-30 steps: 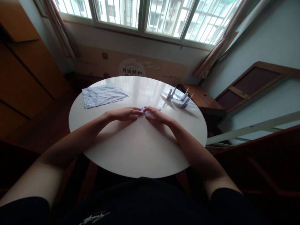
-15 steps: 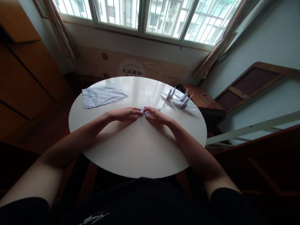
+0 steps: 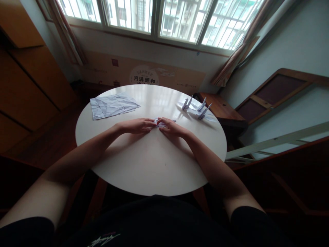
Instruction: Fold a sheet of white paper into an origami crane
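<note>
At the middle of the round white table (image 3: 159, 164) lies a small piece of folded paper (image 3: 162, 125), mostly covered by my fingers. My left hand (image 3: 138, 126) comes in from the left, its fingers long and close together, holding the paper's left end against the tabletop. From the other side my right hand (image 3: 171, 127) grips the paper with bent fingers and thumb. A bit of the folded paper sticks out beyond the right hand. The exact folds are too small to make out.
Creased paper sheets (image 3: 113, 105) lie at the table's back left. Several folded paper cranes (image 3: 199, 110) stand at the back right. A wooden stand (image 3: 221, 111) is beyond the table's right edge, and a barred window (image 3: 180, 20) is behind.
</note>
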`<state>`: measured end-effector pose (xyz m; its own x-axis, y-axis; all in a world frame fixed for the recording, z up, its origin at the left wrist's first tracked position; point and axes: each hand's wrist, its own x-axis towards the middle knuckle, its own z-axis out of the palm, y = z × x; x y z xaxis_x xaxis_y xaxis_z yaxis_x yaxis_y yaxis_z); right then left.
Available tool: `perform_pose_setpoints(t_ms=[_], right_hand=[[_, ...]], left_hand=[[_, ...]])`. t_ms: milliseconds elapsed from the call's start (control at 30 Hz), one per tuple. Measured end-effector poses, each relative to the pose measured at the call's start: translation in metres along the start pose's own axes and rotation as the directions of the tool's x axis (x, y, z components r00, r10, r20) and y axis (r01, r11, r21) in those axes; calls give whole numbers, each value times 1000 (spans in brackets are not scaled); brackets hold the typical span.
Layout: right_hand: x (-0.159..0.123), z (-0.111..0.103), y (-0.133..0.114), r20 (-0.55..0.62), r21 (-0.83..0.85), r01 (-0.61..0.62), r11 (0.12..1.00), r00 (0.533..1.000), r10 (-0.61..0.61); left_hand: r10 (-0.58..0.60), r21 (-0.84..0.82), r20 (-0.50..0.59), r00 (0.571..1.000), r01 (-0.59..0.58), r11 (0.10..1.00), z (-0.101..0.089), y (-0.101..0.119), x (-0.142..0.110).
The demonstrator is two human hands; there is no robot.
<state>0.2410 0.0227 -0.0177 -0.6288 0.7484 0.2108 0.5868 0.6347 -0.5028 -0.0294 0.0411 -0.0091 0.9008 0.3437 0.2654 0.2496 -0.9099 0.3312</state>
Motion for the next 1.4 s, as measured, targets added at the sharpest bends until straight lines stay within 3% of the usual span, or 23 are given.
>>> perform_pose_setpoints(t_ms=[1400], right_hand=[[1, 1, 1, -12, 2, 13, 1000, 1000, -13]], left_hand=[[19, 18, 5, 1000, -19, 1000, 0, -2, -1]])
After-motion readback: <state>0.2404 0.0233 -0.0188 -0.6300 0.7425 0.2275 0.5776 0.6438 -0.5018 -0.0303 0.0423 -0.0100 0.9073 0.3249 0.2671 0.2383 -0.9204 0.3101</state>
